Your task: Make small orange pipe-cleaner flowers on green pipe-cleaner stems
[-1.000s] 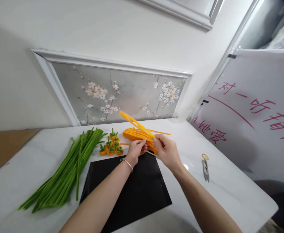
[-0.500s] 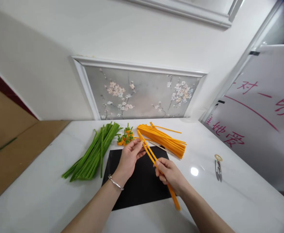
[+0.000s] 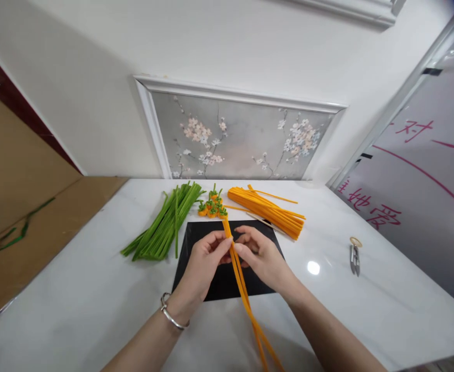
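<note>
Left hand pinches orange strips near top; right hand half-curled alongside, grip unclear. Tails cross below fingers: could tangle if pinch slips.

Behind grip of left hand, at wrist: shiny silver-coloured bracelet, slim rounded band, small raised detail on side nearer grip. Right hand bare, right forearm behind it bare too.
</note>
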`<state>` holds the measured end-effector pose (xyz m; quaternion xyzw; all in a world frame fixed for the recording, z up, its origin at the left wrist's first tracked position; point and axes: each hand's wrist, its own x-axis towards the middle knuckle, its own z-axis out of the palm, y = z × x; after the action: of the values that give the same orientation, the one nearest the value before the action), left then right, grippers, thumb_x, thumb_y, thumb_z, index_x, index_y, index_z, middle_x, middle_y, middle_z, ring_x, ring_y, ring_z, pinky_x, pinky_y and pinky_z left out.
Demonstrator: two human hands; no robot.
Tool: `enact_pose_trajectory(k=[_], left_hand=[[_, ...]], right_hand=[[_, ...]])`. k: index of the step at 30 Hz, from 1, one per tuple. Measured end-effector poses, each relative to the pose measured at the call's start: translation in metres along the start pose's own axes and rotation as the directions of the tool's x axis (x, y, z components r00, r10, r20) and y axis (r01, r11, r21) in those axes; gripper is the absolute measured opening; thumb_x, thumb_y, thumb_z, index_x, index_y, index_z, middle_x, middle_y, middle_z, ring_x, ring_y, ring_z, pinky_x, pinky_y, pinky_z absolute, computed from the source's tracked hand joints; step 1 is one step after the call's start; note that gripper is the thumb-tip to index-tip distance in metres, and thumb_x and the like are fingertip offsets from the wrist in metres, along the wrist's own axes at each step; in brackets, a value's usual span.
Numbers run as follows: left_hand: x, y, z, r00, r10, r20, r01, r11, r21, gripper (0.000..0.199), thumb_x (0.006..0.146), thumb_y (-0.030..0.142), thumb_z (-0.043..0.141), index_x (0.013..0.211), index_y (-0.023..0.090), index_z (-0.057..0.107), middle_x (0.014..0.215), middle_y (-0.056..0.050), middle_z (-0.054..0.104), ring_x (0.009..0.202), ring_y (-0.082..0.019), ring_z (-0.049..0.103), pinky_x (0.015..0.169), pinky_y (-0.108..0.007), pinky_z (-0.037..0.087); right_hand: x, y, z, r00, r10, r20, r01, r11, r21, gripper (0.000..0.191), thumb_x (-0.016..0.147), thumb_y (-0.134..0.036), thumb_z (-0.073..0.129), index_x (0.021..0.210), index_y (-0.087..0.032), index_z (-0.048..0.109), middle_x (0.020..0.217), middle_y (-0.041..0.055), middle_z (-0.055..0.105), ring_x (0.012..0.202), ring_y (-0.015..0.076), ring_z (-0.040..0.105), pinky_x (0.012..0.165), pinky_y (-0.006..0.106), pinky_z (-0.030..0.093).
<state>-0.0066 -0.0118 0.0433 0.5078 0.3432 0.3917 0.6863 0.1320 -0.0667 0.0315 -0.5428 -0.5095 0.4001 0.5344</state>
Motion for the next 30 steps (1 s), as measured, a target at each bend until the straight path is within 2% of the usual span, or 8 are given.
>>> enact_pose_trajectory(k=[2,5,11,15,19,23,26,30], left_hand=[[-0.004,-0.006,-0.001,1.0,-0.019,-0.002,0.019,1.0,-0.001,0.02,0.075,0.033,0.071,0.085,0.017,0.067,0.081,-0.001,0.063,0.07,-0.012,0.058,0.061,-0.02,0.051],[-0.009,-0.015,-0.002,0.999,-0.037,0.002,0.037,0.999,-0.023,0.02,0.078,0.035,0.068,0.087,0.018,0.067,0.086,-0.002,0.064,0.074,-0.012,0.058,0.065,-0.02,0.051],[-0.01,-0.027,-0.001,0.998,-0.04,0.048,0.041,0.999,-0.025,0.02,0.081,0.037,0.066,0.086,0.017,0.067,0.087,-0.002,0.065,0.078,-0.013,0.06,0.075,-0.026,0.052],[-0.006,-0.024,0.001,0.999,-0.023,-0.028,0.019,0.993,-0.119,0.018,0.08,0.032,0.067,0.077,0.015,0.063,0.084,-0.002,0.063,0.076,-0.012,0.06,0.078,-0.027,0.052],[-0.006,-0.016,0.001,0.998,-0.05,-0.046,0.04,0.982,-0.186,0.01,0.08,0.022,0.065,0.087,0.017,0.06,0.081,0.001,0.06,0.06,-0.006,0.051,0.063,-0.02,0.05],[-0.012,-0.016,0.005,0.999,-0.025,0.047,0.03,0.994,-0.109,0.014,0.082,0.025,0.062,0.095,0.018,0.059,0.078,0.001,0.056,0.051,-0.002,0.038,0.043,-0.011,0.03],[-0.016,-0.02,0.007,0.998,-0.013,0.058,0.014,1.0,-0.021,0.018,0.085,0.035,0.06,0.088,0.017,0.059,0.074,0.002,0.052,0.048,-0.002,0.031,0.04,-0.012,0.021],[-0.02,-0.025,0.006,0.999,-0.006,0.047,0.005,1.0,0.017,0.024,0.085,0.04,0.058,0.081,0.017,0.058,0.069,0.004,0.049,0.046,-0.003,0.028,0.039,-0.014,0.018]], right_hand=[[0.005,-0.002,0.002,0.993,-0.113,-0.026,0.108,0.984,-0.144,0.032,0.08,-0.034,0.066,0.11,-0.023,0.063,0.088,0.0014,0.061,0.075,0.0145,0.059,0.065,0.026,0.052],[0.005,0.0,0.003,0.974,-0.227,0.016,0.222,0.931,-0.288,0.022,0.079,-0.024,0.067,0.101,-0.022,0.069,0.084,0.0014,0.062,0.075,0.0143,0.06,0.07,0.026,0.05],[0.002,0.011,-0.002,0.964,-0.264,0.038,0.261,0.903,-0.343,0.021,0.082,-0.013,0.057,0.097,-0.022,0.07,0.081,0.001,0.06,0.07,0.013,0.059,0.063,0.023,0.049],[0.002,0.015,-0.011,0.946,-0.325,-0.003,0.299,0.872,-0.387,0.026,0.086,-0.014,0.048,0.1,-0.02,0.068,0.086,0.0039,0.06,0.066,0.013,0.058,0.061,0.025,0.05],[0.002,0.016,-0.015,0.912,-0.409,-0.041,0.353,0.83,-0.431,0.024,0.088,-0.017,0.046,0.097,-0.018,0.068,0.084,0.0054,0.062,0.074,0.0159,0.06,0.069,0.028,0.05],[-0.003,0.016,-0.008,0.931,-0.349,-0.108,0.287,0.882,-0.372,0.021,0.09,-0.026,0.049,0.092,-0.018,0.068,0.076,0.0028,0.064,0.065,0.0141,0.056,0.061,0.025,0.045],[-0.009,0.015,-0.002,0.946,-0.301,-0.122,0.251,0.915,-0.316,0.022,0.091,-0.031,0.05,0.092,-0.018,0.068,0.074,0.0017,0.066,0.06,0.0124,0.053,0.057,0.023,0.043],[-0.015,0.016,0.004,0.939,-0.315,-0.136,0.253,0.904,-0.345,0.021,0.091,-0.033,0.051,0.09,-0.018,0.066,0.069,-0.0008,0.062,0.053,0.01,0.046,0.051,0.022,0.038]])
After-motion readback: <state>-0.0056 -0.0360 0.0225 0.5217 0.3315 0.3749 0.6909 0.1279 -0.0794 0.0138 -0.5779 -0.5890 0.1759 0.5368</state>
